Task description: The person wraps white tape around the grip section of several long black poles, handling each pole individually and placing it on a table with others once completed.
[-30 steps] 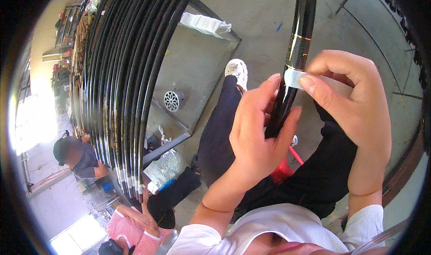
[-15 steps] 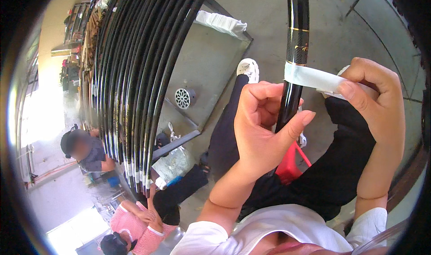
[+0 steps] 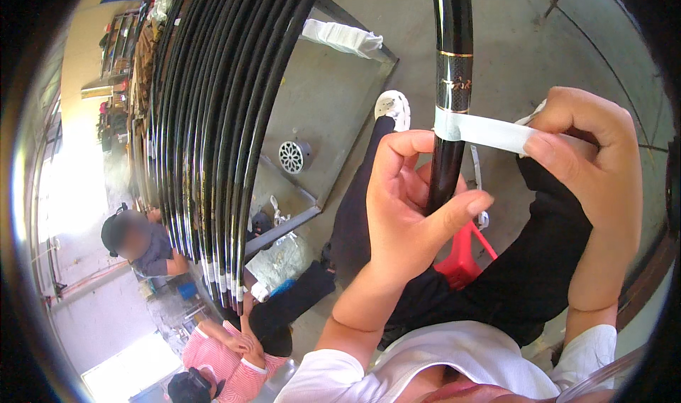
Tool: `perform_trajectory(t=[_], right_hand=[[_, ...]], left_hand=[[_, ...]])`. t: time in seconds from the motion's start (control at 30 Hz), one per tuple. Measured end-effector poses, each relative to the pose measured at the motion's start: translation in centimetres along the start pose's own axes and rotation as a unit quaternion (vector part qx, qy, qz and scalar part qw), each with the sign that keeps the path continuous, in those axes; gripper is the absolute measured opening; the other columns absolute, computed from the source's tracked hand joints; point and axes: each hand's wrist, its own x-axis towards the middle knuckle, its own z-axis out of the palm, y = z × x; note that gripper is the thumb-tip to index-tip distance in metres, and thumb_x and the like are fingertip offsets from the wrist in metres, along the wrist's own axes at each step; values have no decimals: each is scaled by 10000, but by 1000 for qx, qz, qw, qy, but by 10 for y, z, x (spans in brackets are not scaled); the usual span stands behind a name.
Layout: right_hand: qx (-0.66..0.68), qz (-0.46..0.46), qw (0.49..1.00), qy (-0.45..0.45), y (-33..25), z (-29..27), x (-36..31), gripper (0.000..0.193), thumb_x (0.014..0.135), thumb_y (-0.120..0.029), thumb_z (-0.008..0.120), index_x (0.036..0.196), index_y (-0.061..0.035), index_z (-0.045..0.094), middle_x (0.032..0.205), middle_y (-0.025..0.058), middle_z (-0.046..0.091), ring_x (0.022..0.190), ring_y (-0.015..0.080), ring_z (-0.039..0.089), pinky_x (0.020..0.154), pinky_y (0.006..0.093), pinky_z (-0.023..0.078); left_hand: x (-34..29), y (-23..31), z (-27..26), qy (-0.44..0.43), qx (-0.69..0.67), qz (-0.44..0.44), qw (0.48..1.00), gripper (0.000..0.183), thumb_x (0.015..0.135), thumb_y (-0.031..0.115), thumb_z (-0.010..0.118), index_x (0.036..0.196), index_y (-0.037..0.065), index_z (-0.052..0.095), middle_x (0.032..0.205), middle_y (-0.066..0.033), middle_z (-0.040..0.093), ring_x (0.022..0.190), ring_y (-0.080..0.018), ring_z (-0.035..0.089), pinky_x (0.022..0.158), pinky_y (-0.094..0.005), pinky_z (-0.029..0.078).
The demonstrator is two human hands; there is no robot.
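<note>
A glossy black fishing rod (image 3: 454, 38) with gold rings runs down from the top edge, roughly upright in the picture. My left hand (image 3: 408, 208) has its fingers curled behind and around the rod, just below the tape, with the thumb raised in front. A strip of pale white tape (image 3: 493, 133) is wound on the rod below the lower gold ring and stretches taut to the right. My right hand (image 3: 585, 148) pinches the tape's other end between thumb and fingers. What lies inside the right palm is mostly hidden.
To the left, several long black rods (image 3: 234, 105) lean side by side on a metal frame (image 3: 284, 229). A white bundle (image 3: 344, 38) rests on the frame. Beneath my arms is a red stool (image 3: 457, 265). Two people, one in a striped shirt (image 3: 227, 357), are at the lower left.
The rod has shifted slightly left in the picture and turned, so more of its gold marking shows. The tape is still taut between the rod and my right hand.
</note>
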Motion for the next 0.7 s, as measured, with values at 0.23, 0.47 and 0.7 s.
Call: perform_trajectory(t=[0.23,0.47,0.7], right_hand=[[-30,23,999,-17,1,-2,8,279,785,-221,686,678,4,558,624,24,514,566,74,454,513,219,320],[-17,29,999,-20,2,-3,8,302,783,-243,706,672,-2,562,601,5,495,542,64,432,492,218,299],[-6,38,999,-14,-1,-2,7,292,776,-230,708,663,-4,560,591,1,480,533,64,416,482,226,275]], left_hand=[[3,-2,1,42,-33,-36,998,340,759,134,753,930,9,487,802,-66,550,476,-100,492,395,-209,380],[3,2,4,22,-21,-53,998,409,780,274,739,966,-11,512,830,-77,562,495,-122,532,409,-220,403],[2,3,4,3,-56,-95,994,455,805,309,705,1038,-31,515,830,-68,555,473,-94,475,403,-198,357]])
